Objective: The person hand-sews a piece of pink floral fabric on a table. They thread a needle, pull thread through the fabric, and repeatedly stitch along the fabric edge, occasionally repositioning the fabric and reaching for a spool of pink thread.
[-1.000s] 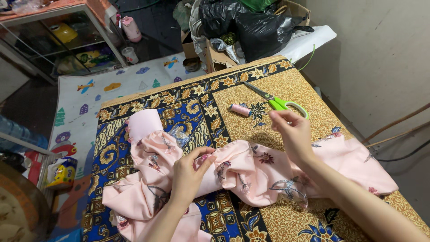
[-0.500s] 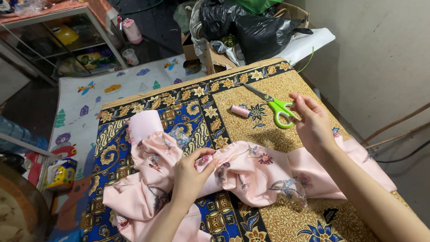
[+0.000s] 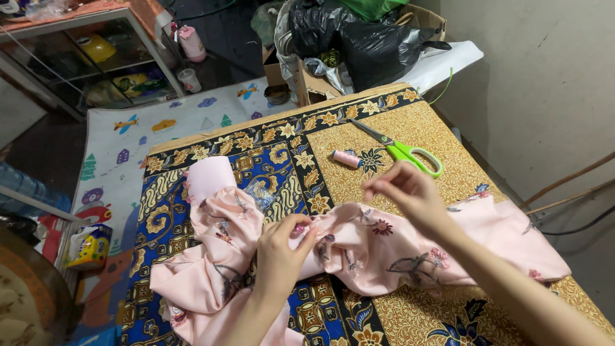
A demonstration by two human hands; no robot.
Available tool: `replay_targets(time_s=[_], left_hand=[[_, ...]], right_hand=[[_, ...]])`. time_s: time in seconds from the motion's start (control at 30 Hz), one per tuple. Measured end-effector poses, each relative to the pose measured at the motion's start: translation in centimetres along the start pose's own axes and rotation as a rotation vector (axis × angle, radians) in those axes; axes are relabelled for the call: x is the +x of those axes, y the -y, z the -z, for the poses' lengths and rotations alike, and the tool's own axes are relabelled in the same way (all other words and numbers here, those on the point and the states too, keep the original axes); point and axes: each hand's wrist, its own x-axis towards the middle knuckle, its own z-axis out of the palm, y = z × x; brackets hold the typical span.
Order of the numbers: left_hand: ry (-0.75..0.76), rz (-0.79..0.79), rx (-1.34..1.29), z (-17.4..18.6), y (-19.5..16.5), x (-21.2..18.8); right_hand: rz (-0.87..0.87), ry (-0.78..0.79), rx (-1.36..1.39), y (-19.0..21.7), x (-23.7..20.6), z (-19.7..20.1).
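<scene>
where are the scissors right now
In the head view, the scissors lie on the gold cloth, right of the thread spool, just beyond the right hand.

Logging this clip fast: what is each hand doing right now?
Left hand: closed, fingers pinching a fold of the pink fabric.
Right hand: raised above the fabric, fingertips pinched together; whatever they hold is too small to tell.

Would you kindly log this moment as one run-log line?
left hand: pinching pink floral fabric | right hand: raised above fabric, fingers pinched | green scissors, pink thread spool: lying on batik cloth
</scene>
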Motion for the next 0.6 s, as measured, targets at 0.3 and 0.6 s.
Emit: replay_targets(time_s=[0.3,0.6], left_hand=[[-0.018,-0.034,-0.136,-0.5,-1.4,-0.7],[-0.061,-0.176,-0.023,-0.1,-1.6,-0.7]], right_hand=[[0.023,0.066,-0.469,1.6,-3.4,-4.9],[0.047,0.196,-0.592,0.6,-1.3,-3.3]])
